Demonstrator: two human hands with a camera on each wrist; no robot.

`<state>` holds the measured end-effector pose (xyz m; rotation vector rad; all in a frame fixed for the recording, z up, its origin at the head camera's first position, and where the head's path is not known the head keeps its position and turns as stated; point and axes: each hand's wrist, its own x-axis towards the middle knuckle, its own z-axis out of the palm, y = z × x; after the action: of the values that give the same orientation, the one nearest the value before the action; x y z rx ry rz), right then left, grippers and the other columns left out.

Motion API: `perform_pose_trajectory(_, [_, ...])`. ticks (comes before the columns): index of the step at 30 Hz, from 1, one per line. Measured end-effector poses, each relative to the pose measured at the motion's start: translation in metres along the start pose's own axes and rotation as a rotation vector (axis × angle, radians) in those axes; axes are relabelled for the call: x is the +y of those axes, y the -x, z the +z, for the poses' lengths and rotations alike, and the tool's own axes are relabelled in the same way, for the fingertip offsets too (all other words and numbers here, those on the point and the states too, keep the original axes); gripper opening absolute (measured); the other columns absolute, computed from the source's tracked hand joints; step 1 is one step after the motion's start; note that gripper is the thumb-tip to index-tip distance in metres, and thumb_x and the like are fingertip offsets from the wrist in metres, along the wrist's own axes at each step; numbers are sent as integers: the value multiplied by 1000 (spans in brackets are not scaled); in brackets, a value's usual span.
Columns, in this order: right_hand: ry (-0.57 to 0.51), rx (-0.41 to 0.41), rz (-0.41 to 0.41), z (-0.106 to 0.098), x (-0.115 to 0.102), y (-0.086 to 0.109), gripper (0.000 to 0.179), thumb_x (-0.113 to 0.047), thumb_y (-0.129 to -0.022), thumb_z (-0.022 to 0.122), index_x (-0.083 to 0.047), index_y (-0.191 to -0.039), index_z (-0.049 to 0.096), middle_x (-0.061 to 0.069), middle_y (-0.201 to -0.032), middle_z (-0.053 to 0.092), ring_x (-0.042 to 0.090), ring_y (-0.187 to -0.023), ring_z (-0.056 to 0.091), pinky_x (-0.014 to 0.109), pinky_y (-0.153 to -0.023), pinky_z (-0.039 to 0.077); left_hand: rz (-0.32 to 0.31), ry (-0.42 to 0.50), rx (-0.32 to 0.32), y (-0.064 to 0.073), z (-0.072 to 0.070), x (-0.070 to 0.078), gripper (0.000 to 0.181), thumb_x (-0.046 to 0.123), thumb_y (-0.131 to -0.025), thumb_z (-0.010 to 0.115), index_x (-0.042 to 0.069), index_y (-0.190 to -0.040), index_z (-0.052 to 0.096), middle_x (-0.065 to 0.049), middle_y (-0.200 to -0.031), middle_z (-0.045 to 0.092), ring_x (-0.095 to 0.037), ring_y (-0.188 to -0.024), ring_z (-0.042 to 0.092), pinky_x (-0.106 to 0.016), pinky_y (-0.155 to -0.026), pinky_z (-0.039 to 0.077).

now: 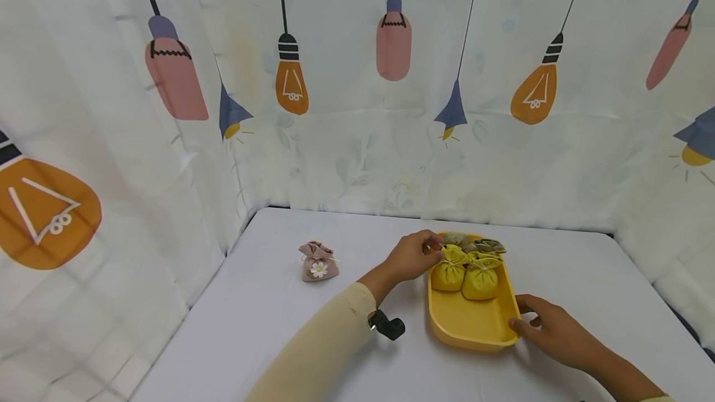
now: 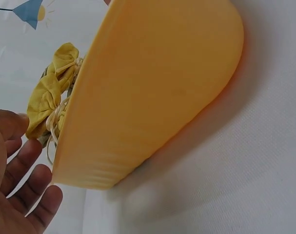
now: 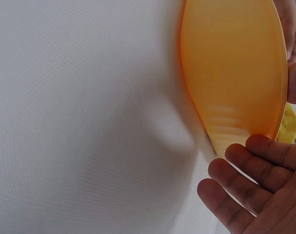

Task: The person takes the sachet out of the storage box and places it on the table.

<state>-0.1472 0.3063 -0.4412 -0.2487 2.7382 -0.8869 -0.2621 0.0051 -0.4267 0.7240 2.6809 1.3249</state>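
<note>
A yellow plastic tray [image 1: 466, 321] holds two yellow drawstring pouches, the left pouch [image 1: 449, 275] and the right pouch [image 1: 480, 281], with olive-green pouches [image 1: 485, 245] behind them. My left hand [image 1: 416, 255] is at the tray's far left side, thumb and index fingertips right at the ruffled top of a yellow pouch [image 2: 43, 100], the other fingers loosely spread. On the near right side, my right hand [image 1: 550, 330] grips the tray's rim, thumb over the edge and fingers [image 3: 260, 168] along the outer wall. A pink pouch [image 1: 319, 262] with a white flower stands apart on the left.
The white table [image 1: 268, 327] reaches back to a curtain [image 1: 346, 160] printed with hanging lamps. Similar fabric hangs along the left and right sides. A black wrist camera [image 1: 388, 326] sits on the left sleeve.
</note>
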Motion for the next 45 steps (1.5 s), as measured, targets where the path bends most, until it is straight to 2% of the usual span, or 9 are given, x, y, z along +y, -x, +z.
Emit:
perform_pose_trajectory(8, [6, 11, -6, 0, 0, 0, 66, -39, -96, 72, 8, -138, 53, 18, -129, 63, 26, -101, 66, 44, -82, 57, -56, -15, -7, -5, 6, 2, 33, 31, -97, 74, 18, -126, 68, 10, -110, 69, -7, -97, 62, -26, -84, 52])
perform_pose_trajectory(19, [15, 20, -30, 2, 2, 0, 63, -38, -97, 72, 6, -138, 55, 16, -129, 64, 24, -101, 65, 43, -83, 57, -74, -5, -3, -5, 10, 3, 37, 28, -93, 79, 20, -128, 68, 12, -104, 70, -4, -94, 63, -24, -81, 52])
perform_pose_trajectory(25, [11, 18, -29, 1, 2, 0, 63, -39, -97, 72, 6, -137, 55, 16, -129, 64, 24, -101, 65, 43, -83, 57, -98, -5, 0, -4, 11, 5, 24, 28, -93, 79, 21, -115, 71, 13, -95, 66, -3, -88, 61, -23, -76, 52])
perform_pose_trajectory(33, [5, 22, -40, 3, 3, 1, 65, -39, -96, 72, 8, -138, 54, 17, -130, 63, 24, -101, 65, 41, -82, 57, -57, 21, -7, -1, 11, 8, 17, 23, -93, 78, 18, -106, 69, 12, -90, 62, -5, -83, 58, -22, -74, 51])
perform_pose_trajectory(41, [18, 33, -67, 4, 4, 1, 65, -40, -97, 71, 8, -138, 54, 16, -128, 64, 25, -105, 65, 40, -82, 57, 14, 64, 48, 3, 5, 9, 15, 22, -93, 75, 17, -107, 71, 11, -91, 64, -5, -84, 59, -22, -74, 51])
perform_pose_trajectory(45, [13, 28, -48, 4, 4, 1, 66, -40, -97, 71, 8, -138, 53, 17, -129, 64, 26, -105, 65, 42, -83, 57, 35, 80, 59, 3, 1, 12, 15, 22, -94, 74, 16, -107, 70, 11, -92, 65, -5, -85, 59, -22, -74, 51])
